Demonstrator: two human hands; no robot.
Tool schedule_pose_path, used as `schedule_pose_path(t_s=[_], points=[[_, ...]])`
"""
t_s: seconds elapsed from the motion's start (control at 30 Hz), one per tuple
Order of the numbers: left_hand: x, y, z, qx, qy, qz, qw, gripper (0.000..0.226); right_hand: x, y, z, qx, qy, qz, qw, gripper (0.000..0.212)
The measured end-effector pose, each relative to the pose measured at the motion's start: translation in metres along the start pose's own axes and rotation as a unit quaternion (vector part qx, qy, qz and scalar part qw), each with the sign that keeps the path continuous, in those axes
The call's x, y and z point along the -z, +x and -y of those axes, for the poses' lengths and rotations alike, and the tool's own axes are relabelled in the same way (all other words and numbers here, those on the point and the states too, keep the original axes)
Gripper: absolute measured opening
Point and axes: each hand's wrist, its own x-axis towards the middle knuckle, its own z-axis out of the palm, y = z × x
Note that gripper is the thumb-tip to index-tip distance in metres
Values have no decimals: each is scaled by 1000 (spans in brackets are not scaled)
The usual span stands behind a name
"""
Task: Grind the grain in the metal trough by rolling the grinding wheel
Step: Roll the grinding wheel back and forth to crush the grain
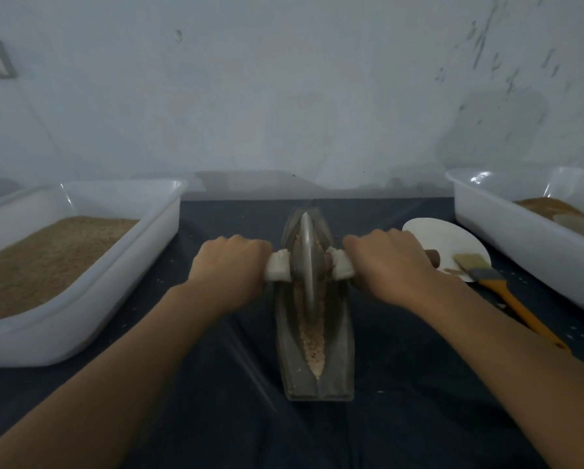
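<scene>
Two hands grasp the axle of the grinding wheel (pixel 307 262), which stands upright on edge in the groove of the metal trough (pixel 317 333), toward the trough's far end. Left hand (pixel 231 265), fingers curled over the axle's left handle, just beside the white wrapping (pixel 277 269) on that side of the wheel. Right hand (pixel 390 262), fingers curled likewise over the right handle, whose brown tip (pixel 432 257) projects beyond the knuckles. Grain (pixel 314 336), pale and coarse, fills the groove from the wheel to the trough's near point. Left of the trough, a white tub (pixel 91 299) holding brown grain; right of the trough, a second white tub (pixel 520 252) with a smaller amount. Between the trough and the right tub, a white plate (pixel 443 238) with a yellow-handled brush (pixel 497 282) lying across its rim. Dark cloth (pixel 402 384) underlies the trough.
</scene>
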Motion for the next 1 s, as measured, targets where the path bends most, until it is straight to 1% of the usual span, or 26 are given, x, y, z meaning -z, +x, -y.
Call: schedule_pose_path(t_s=[0.07, 0.1, 0.13, 0.17, 0.2, 0.23, 0.33, 0.43, 0.53, 0.63, 0.7, 0.77, 0.83, 0.87, 0.9, 0.97, 1.0], points=[[10, -21, 2, -20, -11, 24, 999, 22, 13, -21, 5, 33, -4, -7, 999, 32], [16, -30, 4, -30, -16, 23, 999, 22, 19, -30, 7, 51, -14, -21, 998, 37], [20, -36, 5, -43, -17, 10, 999, 23, 23, -39, 8, 67, -32, -42, 996, 42], [23, -40, 6, -57, -12, -9, 998, 25, 26, -45, 8, 70, -39, -64, 995, 45], [23, -41, 6, -65, -6, -28, 997, 28, 28, -48, 7, 61, -36, -68, 995, 45], [22, -38, 5, -64, 0, -38, 997, 29, 27, -47, 7, 51, -39, -55, 996, 44], [9, -19, 3, -31, 15, -31, 999, 27, 10, -28, 5, 16, -37, -17, 999, 39], [-8, 5, 5, 5, 5, -39, 999, 24, -9, 6, -2, 1, -27, -14, 1000, 34], [-19, 21, 7, 27, -19, -33, 999, 18, -19, 31, -9, 4, -51, -16, 999, 33], [-14, 18, 6, 20, -23, -8, 999, 15, -12, 27, -6, 10, -55, -14, 998, 32], [-3, 5, 4, 2, -18, 11, 1000, 15, -2, 9, -1, 14, -36, -6, 999, 32], [10, -15, 2, -22, -5, 21, 1000, 18, 9, -16, 4, 35, -21, -9, 999, 35], [23, -34, 3, -45, 5, 11, 999, 21, 20, -40, 6, 67, -28, -58, 996, 44], [28, -40, 4, -57, 9, -4, 998, 22, 25, -48, 6, 73, -26, -88, 993, 47], [29, -44, 5, -63, 13, -17, 998, 23, 27, -52, 6, 71, -18, -100, 992, 51], [28, -41, 5, -54, 17, -17, 998, 23, 28, -51, 6, 54, -18, -78, 995, 57], [23, -37, 5, -39, 18, -6, 999, 24, 23, -45, 6, 47, -30, -66, 996, 55]])
